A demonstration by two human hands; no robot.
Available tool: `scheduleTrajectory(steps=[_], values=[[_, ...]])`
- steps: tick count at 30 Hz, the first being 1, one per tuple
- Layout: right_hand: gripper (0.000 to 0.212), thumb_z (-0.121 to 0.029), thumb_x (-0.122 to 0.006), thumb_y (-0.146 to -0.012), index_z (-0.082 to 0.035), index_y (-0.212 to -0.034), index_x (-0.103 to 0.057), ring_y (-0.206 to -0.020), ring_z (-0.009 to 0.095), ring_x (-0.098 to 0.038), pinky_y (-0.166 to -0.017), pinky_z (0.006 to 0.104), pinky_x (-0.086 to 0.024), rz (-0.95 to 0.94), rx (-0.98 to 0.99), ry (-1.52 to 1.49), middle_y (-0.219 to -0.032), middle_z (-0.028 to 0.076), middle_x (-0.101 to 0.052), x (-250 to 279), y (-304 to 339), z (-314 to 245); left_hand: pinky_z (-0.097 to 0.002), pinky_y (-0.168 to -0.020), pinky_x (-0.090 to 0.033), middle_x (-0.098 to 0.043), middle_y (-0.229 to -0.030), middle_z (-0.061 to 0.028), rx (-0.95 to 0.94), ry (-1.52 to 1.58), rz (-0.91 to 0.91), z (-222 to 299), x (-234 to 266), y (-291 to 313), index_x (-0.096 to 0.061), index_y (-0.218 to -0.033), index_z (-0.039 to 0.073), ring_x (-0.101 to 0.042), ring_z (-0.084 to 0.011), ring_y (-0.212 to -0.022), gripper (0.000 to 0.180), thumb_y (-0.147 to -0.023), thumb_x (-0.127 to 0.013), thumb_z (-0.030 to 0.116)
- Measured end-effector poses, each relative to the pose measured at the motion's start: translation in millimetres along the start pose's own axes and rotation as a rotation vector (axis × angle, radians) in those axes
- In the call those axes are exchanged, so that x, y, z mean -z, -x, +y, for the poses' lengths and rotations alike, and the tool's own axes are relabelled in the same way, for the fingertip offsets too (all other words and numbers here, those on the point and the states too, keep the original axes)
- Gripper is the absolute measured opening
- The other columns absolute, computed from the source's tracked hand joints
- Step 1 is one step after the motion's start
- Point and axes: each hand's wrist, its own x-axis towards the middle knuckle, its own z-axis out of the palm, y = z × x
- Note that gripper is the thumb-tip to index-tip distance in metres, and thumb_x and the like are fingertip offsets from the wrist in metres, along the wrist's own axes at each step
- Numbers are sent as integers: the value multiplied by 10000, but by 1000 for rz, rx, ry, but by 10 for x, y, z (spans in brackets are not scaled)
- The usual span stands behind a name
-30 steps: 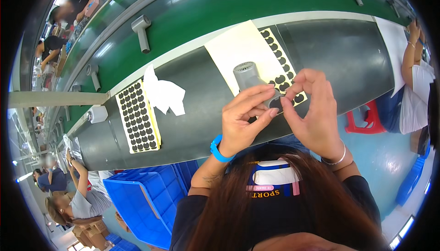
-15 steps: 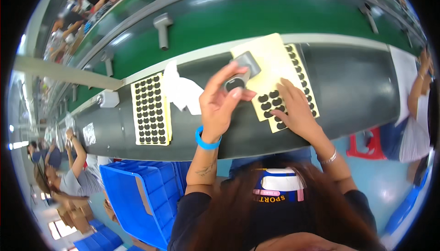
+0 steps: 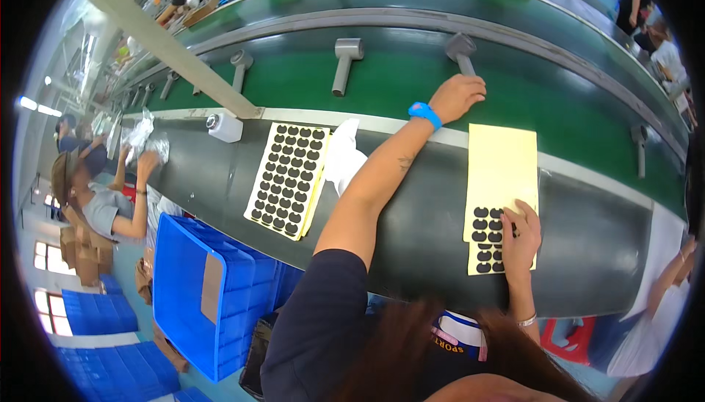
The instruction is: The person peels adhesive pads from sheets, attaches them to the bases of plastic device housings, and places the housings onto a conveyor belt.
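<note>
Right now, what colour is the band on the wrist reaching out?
Bright blue: the wristband on the left hand, seen in the head view.

A full yellow sheet of black round pads [image 3: 288,179] is lying on the dark counter [image 3: 411,233], just beside crumpled white paper [image 3: 344,158]. A blue crate [image 3: 198,292] is standing below the counter. Grey handled parts [image 3: 345,60] are lying on the green conveyor belt [image 3: 411,82].
</note>
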Motion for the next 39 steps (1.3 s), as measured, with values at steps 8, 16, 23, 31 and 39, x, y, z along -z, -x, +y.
scheduleTrajectory(steps=[8,16,23,31,39], values=[[131,-63,-665,-829,-26,-951,-699,-1011,274,-593,-855,329,-463,-5,-39,-59,-1137,115,-609,33,25,19,-412,-883,-463,-580,-1265,-80,179,-35,-22,91,149,280,-649,-1090,57,-560,-337,-1031,227,-913,-574,176],[109,-39,-665,-803,-31,-905,-627,-1040,303,-557,-873,350,-442,-74,22,-96,-1155,142,-561,19,-162,67,-423,-949,-439,-527,-1284,-177,171,-71,3,577,478,551,-622,-1111,45,-522,-366,-1135,266,-858,-607,128],[123,-51,-678,-784,-46,-898,-631,-1097,310,-509,-945,388,-391,-93,-3,-91,-1159,125,-550,-12,-92,177,-435,-950,-415,-627,-1094,-173,149,157,-110,1152,50,906,-661,-953,22,-540,-354,-1068,180,-847,-561,127],[123,-50,-684,-780,-59,-894,-639,-1105,309,-498,-948,390,-384,-120,-28,-100,-1175,113,-543,17,-44,130,-438,-990,-381,-564,-1212,-140,153,173,-160,1492,-166,1137,-663,-966,50,-487,-312,-1163,179,-812,-635,138],[104,-73,-680,-785,-53,-849,-599,-1037,281,-524,-903,353,-400,-60,4,-166,-1057,119,-569,-41,-115,89,-420,-947,-431,-591,-1174,-152,142,133,-138,1483,-97,1077,-664,-970,31,-529,-338,-1105,193,-784,-667,86]])
